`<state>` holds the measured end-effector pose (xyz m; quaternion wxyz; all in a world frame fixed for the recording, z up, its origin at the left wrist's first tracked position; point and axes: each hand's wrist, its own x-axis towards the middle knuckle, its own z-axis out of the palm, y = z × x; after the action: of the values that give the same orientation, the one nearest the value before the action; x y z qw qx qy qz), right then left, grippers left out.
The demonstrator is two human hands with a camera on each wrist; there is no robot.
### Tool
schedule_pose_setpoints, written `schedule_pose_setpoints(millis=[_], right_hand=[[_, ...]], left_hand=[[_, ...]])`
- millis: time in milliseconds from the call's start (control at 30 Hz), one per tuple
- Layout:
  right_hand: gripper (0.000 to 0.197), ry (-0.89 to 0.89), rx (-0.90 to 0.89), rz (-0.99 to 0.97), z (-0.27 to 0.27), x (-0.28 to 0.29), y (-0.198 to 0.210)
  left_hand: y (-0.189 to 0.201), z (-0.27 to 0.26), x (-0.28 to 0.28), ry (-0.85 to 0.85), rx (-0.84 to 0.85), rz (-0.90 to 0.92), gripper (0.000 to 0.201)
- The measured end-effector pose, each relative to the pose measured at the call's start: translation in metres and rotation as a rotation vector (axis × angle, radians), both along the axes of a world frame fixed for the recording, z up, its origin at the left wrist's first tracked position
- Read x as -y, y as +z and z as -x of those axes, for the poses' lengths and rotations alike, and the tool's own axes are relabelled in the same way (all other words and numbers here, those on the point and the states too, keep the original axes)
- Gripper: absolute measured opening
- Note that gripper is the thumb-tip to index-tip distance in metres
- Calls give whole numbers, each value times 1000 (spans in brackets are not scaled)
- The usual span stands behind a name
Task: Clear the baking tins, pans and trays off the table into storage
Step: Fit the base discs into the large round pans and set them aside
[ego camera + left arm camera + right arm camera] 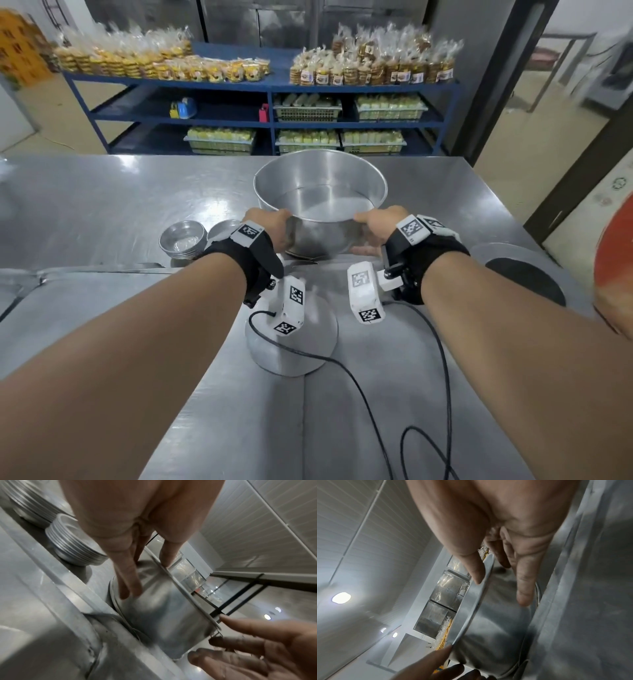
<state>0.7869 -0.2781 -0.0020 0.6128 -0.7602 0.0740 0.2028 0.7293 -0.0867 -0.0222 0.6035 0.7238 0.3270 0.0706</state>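
Observation:
A large, deep round metal pan (pixel 318 185) is tipped up just above the steel table (pixel 102 205), its open mouth facing me. My left hand (pixel 270 226) grips the near left rim, and my right hand (pixel 373 226) grips the near right rim. The left wrist view has my left hand (pixel 149 572) with its thumb over the rim and its fingers (pixel 130 585) flat on the pan (pixel 163 615) wall. My right hand (pixel 500 586) pinches the pan (pixel 496 635) the same way. A flat metal rim (pixel 301 255) shows under the pan.
Two stacks of small round tins (pixel 183 241) (pixel 73 545) stand left of the pan. An upturned round tin (pixel 291 346) sits below my wrists, and a wide round tin (pixel 524 274) lies at the right. Blue shelves (pixel 267 85) of packed goods stand behind the table. Black cables (pixel 359 383) trail over the near surface.

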Motion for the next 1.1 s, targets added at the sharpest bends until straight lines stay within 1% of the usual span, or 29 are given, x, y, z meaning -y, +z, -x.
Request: schedule_pose_setpoints(millis=[33, 67, 100, 167, 233, 300, 367, 400, 467, 533, 567, 633, 667, 767, 833, 900, 967, 1033, 1100], right_hand=[[31, 6, -14, 19, 5, 2, 6], [24, 11, -28, 45, 11, 7, 11], [21, 22, -43, 63, 15, 12, 16], [16, 60, -60, 81, 25, 26, 27], [19, 97, -49, 160, 33, 45, 40], [26, 109, -17, 239, 40, 67, 54], [26, 126, 6, 298, 44, 90, 65], [25, 138, 14, 346, 47, 102, 70], [26, 171, 33, 446, 51, 127, 80], [30, 192, 96, 568, 52, 154, 86], [31, 204, 135, 672, 54, 166, 90], [35, 223, 207, 879, 57, 188, 94], [37, 227, 222, 960, 59, 198, 95], [42, 214, 240, 1084, 63, 227, 86], [45, 204, 227, 1091, 69, 246, 80], [44, 183, 213, 1087, 75, 258, 76], [45, 174, 190, 1040, 77, 261, 69], [35, 125, 182, 900, 77, 259, 60], [16, 56, 187, 759, 79, 257, 54]], left_hand=[[3, 3, 6, -33, -42, -15, 24], [6, 6, 12, -88, -96, -48, 18], [11, 9, 21, -157, -145, -78, 17], [22, 14, 39, -264, -215, -136, 31], [41, 19, 63, -361, -233, -208, 37], [58, 20, 88, -443, -262, -278, 47], [74, 22, 115, -521, -278, -371, 56], [82, 23, 129, -570, -284, -446, 52], [94, 24, 156, -698, -287, -620, 35], [100, 23, 179, -812, -269, -779, 24], [98, 20, 190, -855, -279, -840, 29], [95, 17, 211, -895, -306, -957, 47], [94, 17, 222, -913, -313, -1005, 52], [88, 16, 248, -904, -308, -1046, 49], [83, 17, 261, -889, -299, -1070, 48], [78, 16, 268, -892, -293, -1082, 42], [74, 16, 272, -877, -292, -1084, 35], [72, 18, 276, -834, -283, -1073, 28], [70, 20, 277, -764, -284, -1016, 24]])
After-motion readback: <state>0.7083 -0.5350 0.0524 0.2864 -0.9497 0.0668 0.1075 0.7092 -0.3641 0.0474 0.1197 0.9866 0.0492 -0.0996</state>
